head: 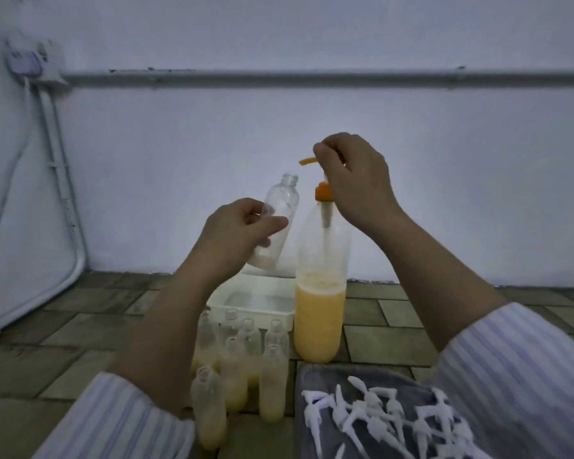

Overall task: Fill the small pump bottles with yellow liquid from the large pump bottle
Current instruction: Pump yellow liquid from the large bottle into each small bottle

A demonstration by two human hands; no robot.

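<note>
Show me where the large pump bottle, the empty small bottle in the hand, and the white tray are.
large pump bottle (318, 323): head view, on its yellow-filled lower body.
empty small bottle (284, 200): head view, on its clear shoulder.
white tray (246, 311): head view, on its front rim.

Clear glossy plastic small bottle (280, 210), translucent plastic large pump bottle (322, 256), grey cloth (315, 376), matt stone-tile floor (378, 339)

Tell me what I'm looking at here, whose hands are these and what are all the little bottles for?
A camera on a person's head looks down at their two hands. The left hand holds an empty small bottle, tilted toward the orange pump. The right hand grips that pump on the large bottle, about half full of yellow liquid. On the floor stand more small bottles, a white tray behind them, and white pump tops on a grey cloth.
</note>
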